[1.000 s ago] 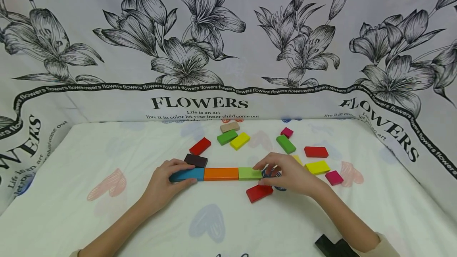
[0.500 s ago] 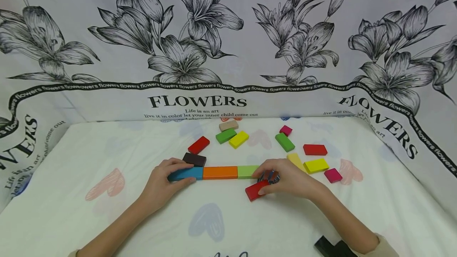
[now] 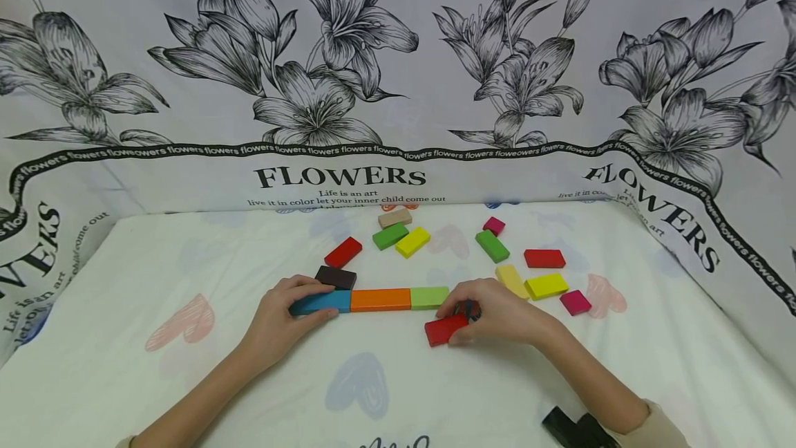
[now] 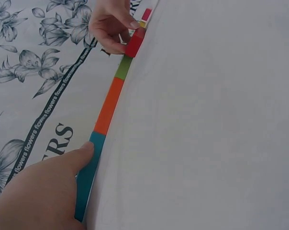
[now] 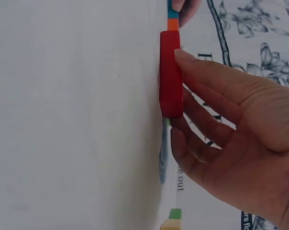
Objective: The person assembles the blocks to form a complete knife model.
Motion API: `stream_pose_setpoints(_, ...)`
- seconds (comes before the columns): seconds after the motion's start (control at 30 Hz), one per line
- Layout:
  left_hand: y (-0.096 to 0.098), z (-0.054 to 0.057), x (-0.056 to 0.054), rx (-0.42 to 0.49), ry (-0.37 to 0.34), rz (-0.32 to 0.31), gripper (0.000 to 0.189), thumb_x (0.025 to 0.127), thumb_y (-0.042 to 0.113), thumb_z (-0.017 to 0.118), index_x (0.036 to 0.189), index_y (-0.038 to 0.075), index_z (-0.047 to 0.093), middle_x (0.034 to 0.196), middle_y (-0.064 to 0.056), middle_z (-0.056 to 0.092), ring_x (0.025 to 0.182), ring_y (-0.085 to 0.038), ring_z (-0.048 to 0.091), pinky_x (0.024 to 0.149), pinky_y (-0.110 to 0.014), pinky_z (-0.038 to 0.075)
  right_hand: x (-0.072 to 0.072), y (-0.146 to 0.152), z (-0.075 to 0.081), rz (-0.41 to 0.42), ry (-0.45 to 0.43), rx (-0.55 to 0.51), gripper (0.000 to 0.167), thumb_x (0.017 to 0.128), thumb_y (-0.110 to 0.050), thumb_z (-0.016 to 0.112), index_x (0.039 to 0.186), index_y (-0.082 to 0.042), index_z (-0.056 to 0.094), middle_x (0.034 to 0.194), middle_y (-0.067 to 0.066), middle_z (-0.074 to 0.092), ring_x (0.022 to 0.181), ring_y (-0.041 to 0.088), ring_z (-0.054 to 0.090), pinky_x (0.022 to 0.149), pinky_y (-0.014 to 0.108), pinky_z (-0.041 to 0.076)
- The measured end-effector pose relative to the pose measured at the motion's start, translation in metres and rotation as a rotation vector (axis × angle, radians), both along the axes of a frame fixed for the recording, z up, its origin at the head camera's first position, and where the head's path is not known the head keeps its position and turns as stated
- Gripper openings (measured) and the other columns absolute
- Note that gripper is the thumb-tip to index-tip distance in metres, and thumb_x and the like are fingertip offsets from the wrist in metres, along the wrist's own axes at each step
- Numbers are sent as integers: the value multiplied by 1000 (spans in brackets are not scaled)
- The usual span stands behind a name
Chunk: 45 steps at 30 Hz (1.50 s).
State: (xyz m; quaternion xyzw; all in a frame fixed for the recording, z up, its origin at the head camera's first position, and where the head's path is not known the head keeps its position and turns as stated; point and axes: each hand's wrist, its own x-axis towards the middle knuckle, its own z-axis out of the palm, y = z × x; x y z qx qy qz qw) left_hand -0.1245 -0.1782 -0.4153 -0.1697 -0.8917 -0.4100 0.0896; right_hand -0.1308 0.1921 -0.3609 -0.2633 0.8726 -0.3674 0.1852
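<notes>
A blue block (image 3: 318, 302), an orange block (image 3: 381, 299) and a light green block (image 3: 429, 297) lie end to end in a straight row. My left hand (image 3: 287, 312) holds the blue block at the row's left end, thumb along its near side and fingers at the back. At the right end, my right hand (image 3: 500, 311) pinches a red block (image 3: 443, 331) just in front of the green one. The right wrist view shows my thumb on the edge of that red block (image 5: 171, 72), with the fingers curled behind it. A dark brown block (image 3: 336, 277) sits right behind the blue one.
Loose blocks lie farther back, among them a red block (image 3: 343, 252), a yellow block (image 3: 413, 243) and a green block (image 3: 492, 246). Right of my right hand are a pale yellow block (image 3: 512, 281) and a pink block (image 3: 575, 303). A black object (image 3: 562, 427) is beside my right forearm.
My right hand has come down from the green block's end onto the red block and gripped it. The red block has turned a little, more in line with the row. My left hand stays put.
</notes>
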Motion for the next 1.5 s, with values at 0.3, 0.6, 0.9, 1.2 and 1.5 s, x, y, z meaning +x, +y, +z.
stream_pose_setpoints(0.3,0,0,0,3,19,-6,32,86,20,89,117,18,82,114,2,73,109,-21,61,89,-34,52,-1,0,0,20,-13,21,31,85,-19,90,114,-17,79,105,-8,71,99,13,60,81,25,55)
stream_pose_setpoints(0.6,-1,1,0,1,2,-2,31,87,21,89,118,19,82,116,2,73,111,-22,61,90,-35,52,1,2,2,30,-17,6,29,87,-19,88,114,-18,78,108,-6,70,102,17,60,82,27,55)
stream_pose_setpoints(0.9,0,2,0,5,0,-4,31,87,20,89,118,19,82,115,2,72,110,-21,60,88,-33,51,-3,13,11,-15,46,8,32,86,-22,89,116,-19,79,113,-5,73,107,19,62,84,29,56)
stream_pose_setpoints(1.2,-1,1,0,-3,-2,0,32,87,21,89,118,19,82,116,2,72,111,-22,60,90,-35,52,-8,27,15,-31,108,-39,31,90,-16,84,120,-11,78,109,-1,74,101,18,62,82,28,57)
stream_pose_setpoints(1.5,0,1,0,-4,3,-3,32,87,21,88,118,19,82,116,2,72,111,-22,60,90,-35,52,-13,35,15,-117,125,-2,34,90,-16,85,123,-11,77,112,1,74,104,21,62,82,28,56)
